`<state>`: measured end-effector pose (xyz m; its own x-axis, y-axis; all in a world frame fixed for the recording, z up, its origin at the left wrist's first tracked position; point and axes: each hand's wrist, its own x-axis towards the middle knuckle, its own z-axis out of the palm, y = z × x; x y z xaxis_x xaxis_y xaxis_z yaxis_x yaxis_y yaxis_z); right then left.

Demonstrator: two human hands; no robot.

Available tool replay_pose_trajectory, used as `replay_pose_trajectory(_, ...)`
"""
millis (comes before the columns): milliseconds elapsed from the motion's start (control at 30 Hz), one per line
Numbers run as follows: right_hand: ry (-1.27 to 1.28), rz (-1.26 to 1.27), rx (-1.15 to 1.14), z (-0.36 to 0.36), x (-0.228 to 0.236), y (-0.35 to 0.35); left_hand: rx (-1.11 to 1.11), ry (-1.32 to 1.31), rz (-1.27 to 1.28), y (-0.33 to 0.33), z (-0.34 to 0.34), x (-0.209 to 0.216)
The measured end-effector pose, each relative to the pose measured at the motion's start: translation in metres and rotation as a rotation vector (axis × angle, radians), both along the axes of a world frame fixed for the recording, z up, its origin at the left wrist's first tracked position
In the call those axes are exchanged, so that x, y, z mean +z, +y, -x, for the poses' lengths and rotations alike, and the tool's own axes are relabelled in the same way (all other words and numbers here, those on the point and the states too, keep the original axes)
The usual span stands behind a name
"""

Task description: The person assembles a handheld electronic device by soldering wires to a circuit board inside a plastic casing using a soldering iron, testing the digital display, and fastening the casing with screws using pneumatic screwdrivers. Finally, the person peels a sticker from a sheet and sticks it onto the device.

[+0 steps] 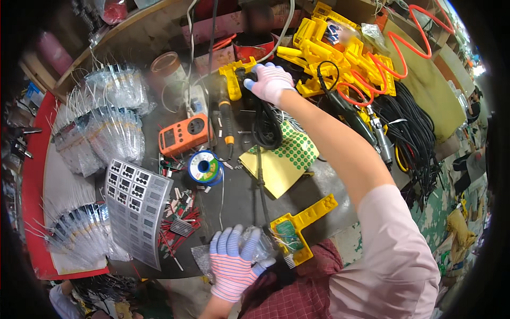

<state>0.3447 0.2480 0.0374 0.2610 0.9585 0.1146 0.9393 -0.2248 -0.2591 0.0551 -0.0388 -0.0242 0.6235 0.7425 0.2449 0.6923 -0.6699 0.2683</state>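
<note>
My left hand, in a striped glove with blue fingertips, lies with its fingers spread on a clear plastic bag at the near edge of the bench. Just right of it sits an open yellow plastic housing with a green circuit board inside. My right hand, gloved alike, is stretched to the far side, its fingers curled at the top of a coiled black cable. Another yellow housing is beside its thumb. The palm side is hidden.
An orange multimeter, a solder spool and a soldering iron lie mid-bench. Yellow housings are piled far right, near black cables and a red coiled hose. Bagged parts and a label sheet are left.
</note>
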Motion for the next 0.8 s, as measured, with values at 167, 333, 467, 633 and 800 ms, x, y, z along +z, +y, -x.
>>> replay_pose_trajectory(167, -0.153, -0.018, -0.103, 0.016, -0.043, 0.052, 0.031, 0.019, -0.038, -0.003, -0.001, -0.004)
replay_pose_trajectory(333, 0.014, -0.293, -0.043, -0.002, -0.020, 0.031, 0.030, -0.044, -0.078, -0.002, 0.003, -0.016)
replay_pose_trajectory(467, 0.343, -1.018, 0.282, -0.055, 0.028, -0.010, -0.007, -0.047, -0.101, -0.002, 0.005, -0.017)
replay_pose_trajectory(633, 0.269, -1.155, 0.246, -0.045, 0.151, -0.125, -0.197, 0.018, 0.062, 0.017, 0.024, 0.015)
replay_pose_trajectory(800, -0.482, -0.733, 0.892, 0.038, 0.184, -0.146, -0.348, -0.074, 0.469, 0.056, 0.029, 0.019)
